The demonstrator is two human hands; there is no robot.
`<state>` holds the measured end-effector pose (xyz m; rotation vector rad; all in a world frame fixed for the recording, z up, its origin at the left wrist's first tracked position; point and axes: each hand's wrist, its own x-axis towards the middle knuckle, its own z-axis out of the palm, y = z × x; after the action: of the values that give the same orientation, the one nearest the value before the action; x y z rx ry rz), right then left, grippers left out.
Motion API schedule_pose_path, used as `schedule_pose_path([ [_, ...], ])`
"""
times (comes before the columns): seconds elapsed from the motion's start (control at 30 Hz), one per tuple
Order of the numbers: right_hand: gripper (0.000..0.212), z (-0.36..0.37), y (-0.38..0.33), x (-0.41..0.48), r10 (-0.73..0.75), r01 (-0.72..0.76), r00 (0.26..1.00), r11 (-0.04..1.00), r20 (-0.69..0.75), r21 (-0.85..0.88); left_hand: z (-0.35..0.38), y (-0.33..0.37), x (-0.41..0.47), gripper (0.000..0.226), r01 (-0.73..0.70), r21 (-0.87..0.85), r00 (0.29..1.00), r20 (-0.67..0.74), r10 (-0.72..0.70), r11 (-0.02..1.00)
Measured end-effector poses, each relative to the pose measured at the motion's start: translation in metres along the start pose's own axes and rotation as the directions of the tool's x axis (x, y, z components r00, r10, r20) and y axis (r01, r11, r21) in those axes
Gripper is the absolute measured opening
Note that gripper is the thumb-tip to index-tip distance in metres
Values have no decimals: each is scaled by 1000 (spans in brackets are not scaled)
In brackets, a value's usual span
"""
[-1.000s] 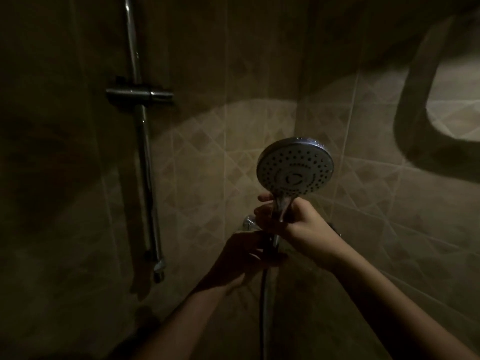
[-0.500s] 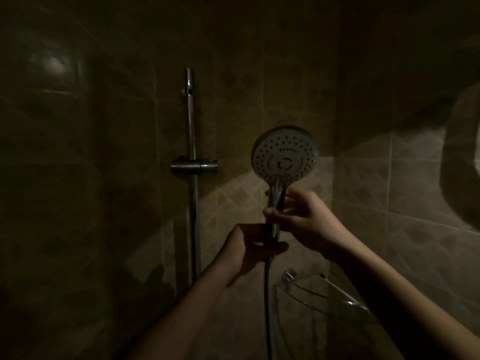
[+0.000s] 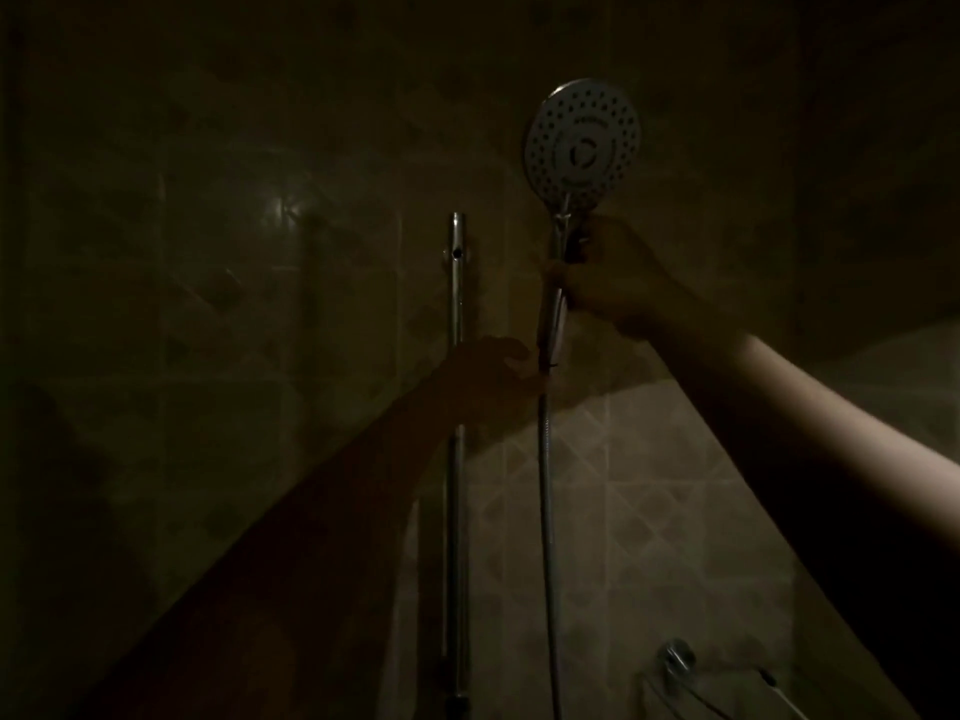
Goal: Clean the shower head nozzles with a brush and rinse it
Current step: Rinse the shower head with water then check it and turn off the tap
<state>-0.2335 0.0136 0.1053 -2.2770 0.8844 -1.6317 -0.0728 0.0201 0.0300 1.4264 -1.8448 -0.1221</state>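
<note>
The round chrome shower head [image 3: 582,140] is raised high against the tiled wall, its nozzle face turned toward me. My right hand [image 3: 615,283] is closed around its handle just below the head. The metal hose [image 3: 544,511] hangs straight down from the handle's lower end. My left hand [image 3: 488,379] is lower and to the left, in deep shadow, in front of the slide rail [image 3: 457,283]. Its fingertips reach the bottom of the handle, but its grip is too dark to make out. No brush is in view.
The vertical chrome rail runs down the wall left of the hose; my left hand hides the part where its holder bracket sat. A chrome fitting [image 3: 675,657] and a wire corner shelf [image 3: 727,698] sit at the bottom right. The tiled walls are dim.
The shower head has gone up and to the right in my right hand. My view has tilted upward. My left hand has slid off the handle toward the rail.
</note>
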Motion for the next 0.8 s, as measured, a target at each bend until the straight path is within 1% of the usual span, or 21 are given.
schedule_pose_path([
  [0.07,30,2,6,18,-14,14,1000,1000,4,-2,-7,-21,-2,62,0,285,1000,15,-4,958],
  [0.1,32,5,9,25,-16,16,1000,1000,1,6,-10,-32,-4,62,6,386,1000,1,-7,923],
  [0.17,41,12,14,35,-12,13,1000,1000,-24,20,-14,-49,-10,56,22,512,999,10,-32,859],
  [0.23,47,21,18,40,-6,7,999,1000,-50,29,-15,-62,-15,54,19,521,999,30,-40,853],
  [0.37,53,41,24,43,-21,23,999,998,-44,52,-14,-75,-21,64,-49,492,998,52,27,869],
  [0.43,49,49,27,43,-44,47,998,997,-49,60,-10,-80,-20,69,-68,501,997,62,43,863],
  [0.5,43,56,27,40,-62,66,996,996,-60,55,-5,-85,-17,72,-70,530,998,36,60,845],
  [0.6,34,64,27,37,-106,110,992,992,-66,60,0,-87,-14,70,-67,493,997,-3,79,867],
  [0.67,29,69,27,32,-106,111,992,991,-73,70,0,-89,-12,70,-56,495,997,-16,73,867],
  [0.73,31,74,28,27,-106,110,992,992,-68,65,-1,-90,-10,71,-53,506,996,-33,81,861],
  [0.8,29,80,28,21,-118,119,992,993,-51,25,-1,-90,-10,72,-41,487,997,-42,70,872],
])
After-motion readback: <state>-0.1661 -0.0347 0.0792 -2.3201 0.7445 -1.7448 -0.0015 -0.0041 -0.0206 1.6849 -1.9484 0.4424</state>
